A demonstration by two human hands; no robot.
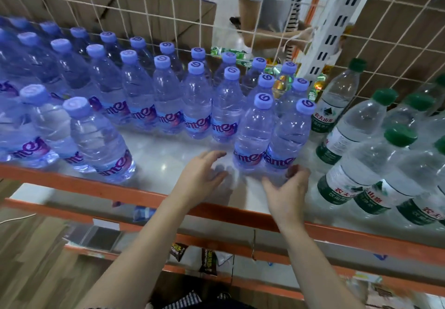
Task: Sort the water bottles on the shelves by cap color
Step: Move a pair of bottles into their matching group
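Blurring right hand [287, 189] at purple-capped bottle [290, 135]; grip unclear.

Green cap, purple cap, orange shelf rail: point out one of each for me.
green cap [400, 135]: head view, top of the cap.
purple cap [263, 100]: head view, top of the cap.
rail [72, 184]: head view, front face.

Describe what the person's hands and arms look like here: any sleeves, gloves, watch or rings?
Both the left hand and right hand are bare: no gloves, and no ring, watch or bracelet shows, though the fingers are motion-blurred. The left forearm and right forearm are uncovered down to the frame's bottom edge, with no sleeve in view.
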